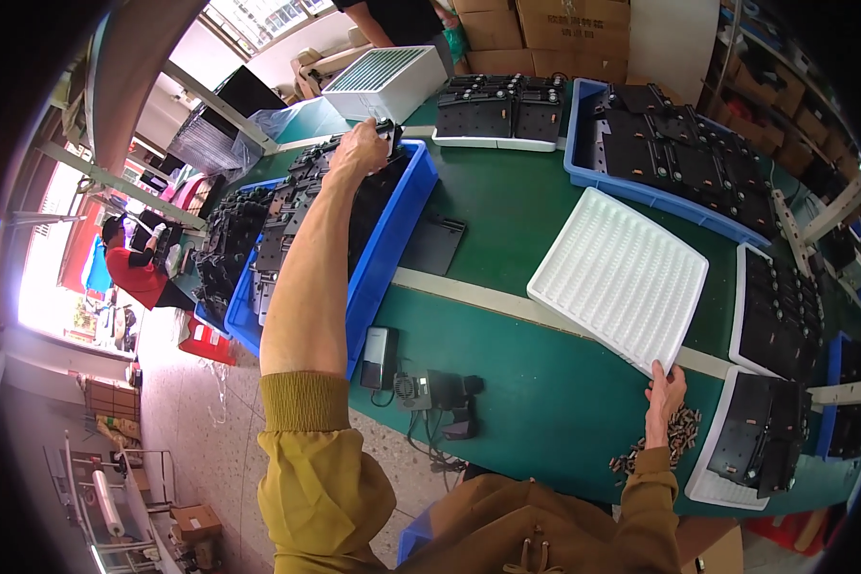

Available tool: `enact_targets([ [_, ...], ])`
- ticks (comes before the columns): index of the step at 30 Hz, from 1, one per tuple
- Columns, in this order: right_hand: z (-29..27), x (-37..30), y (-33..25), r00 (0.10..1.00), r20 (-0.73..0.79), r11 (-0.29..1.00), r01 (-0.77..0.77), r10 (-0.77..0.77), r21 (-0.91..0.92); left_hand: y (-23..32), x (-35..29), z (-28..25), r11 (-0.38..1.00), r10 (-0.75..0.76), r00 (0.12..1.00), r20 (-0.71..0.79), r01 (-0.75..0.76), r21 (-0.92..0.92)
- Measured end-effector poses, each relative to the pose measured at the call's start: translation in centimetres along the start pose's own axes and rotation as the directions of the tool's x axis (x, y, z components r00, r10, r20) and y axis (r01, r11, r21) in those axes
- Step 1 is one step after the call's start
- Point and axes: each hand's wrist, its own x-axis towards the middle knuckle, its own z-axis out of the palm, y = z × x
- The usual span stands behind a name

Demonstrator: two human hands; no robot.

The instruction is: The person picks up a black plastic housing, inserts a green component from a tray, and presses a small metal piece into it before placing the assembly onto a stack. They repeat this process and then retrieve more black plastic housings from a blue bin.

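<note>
My left arm stretches far out over a blue bin point(392, 225) filled with black plate-like parts. At its far end my left hand point(359, 150) is closed on a black part with a shiny round piece point(389, 132); the fingers partly hide it. Near the front right, my right hand point(662, 400) grips the near corner of a white plastic tray point(622, 273) with rows of small pockets. The tray lies tilted across the green table. Beside my right hand is a pile of small brownish cylindrical pieces point(681, 432).
A flat black plate point(434, 244) lies beside the bin. A black boxy device point(430, 392) with cables sits at the near edge. Another blue bin point(641, 191) and white trays of black parts point(780, 311) line the right. Another person point(392, 21) stands beyond the table.
</note>
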Motion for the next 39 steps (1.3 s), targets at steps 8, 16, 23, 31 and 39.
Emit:
enact_targets([
  [8,-1.1,0.3,2.0,0.963,0.242,0.858,-0.226,0.123,0.462,2.6,-1.6,-2.1,0.978,-0.100,0.973,0.206,0.133,-0.157],
  [16,-8.5,-5.5,-0.3,0.957,0.288,0.809,-0.204,0.045,0.552,2.4,-0.7,-1.6,0.984,-0.140,0.969,0.205,0.159,-0.081],
  [23,-15.9,-5.7,0.0,0.988,0.151,0.760,-0.114,0.021,0.640,1.2,-0.3,0.0,0.986,-0.116,0.973,0.201,0.137,-0.095],
  [31,-24.3,-4.2,5.6,0.996,-0.076,0.590,0.033,0.048,0.807,4.0,-0.8,0.4,0.950,0.006,0.929,0.371,0.110,-0.291],
  [39,-27.2,-4.6,8.5,0.981,-0.167,0.473,0.100,0.102,0.875,4.9,1.8,4.9,0.961,0.098,0.917,0.387,0.014,-0.277],
])
